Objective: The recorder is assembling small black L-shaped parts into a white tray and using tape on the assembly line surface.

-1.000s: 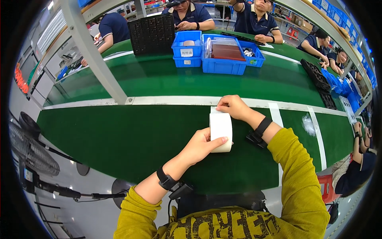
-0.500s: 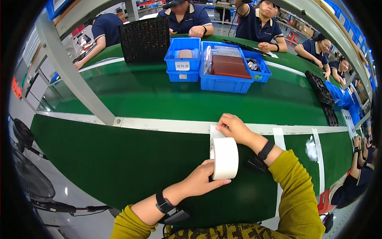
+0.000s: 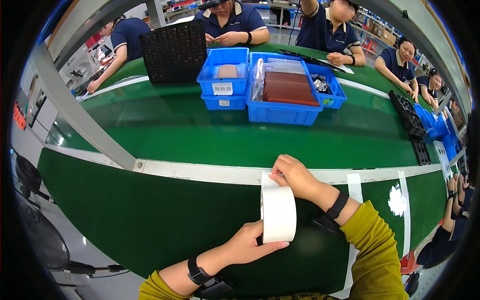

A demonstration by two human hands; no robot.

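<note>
A wide roll of white tape (image 3: pixel 281 215) stands on its edge over the dark green worktop, directly in front of me. My left hand (image 3: pixel 247 241) grips the roll from its lower left, thumb along the bottom and the other fingers partly hidden behind and inside it. At the far side of the roll, a short free strip of tape (image 3: pixel 268 180) reaches up to the pale metal rail. My right hand (image 3: pixel 294 176) pinches that strip at the rail's edge, its fingers closed. Black bands with small dark boxes circle both wrists.
Beyond the metal rail (image 3: pixel 200 172) runs a green belt (image 3: pixel 175 130) with blue bins (image 3: pixel 282 114) and a black tray (image 3: pixel 175 52). White tape strips (image 3: pixel 354 187) cross the worktop (image 3: pixel 165 215) at right, beside a shiny crumpled patch (image 3: pixel 397 200). A slanted post (image 3: pixel 85 110) rises at left. Co-workers sit opposite.
The whole view has shifted, so the bench, roll and hands appear slightly lower. Both hands keep their hold on the roll and strip. Across the belt, a co-worker's hands have come together.
</note>
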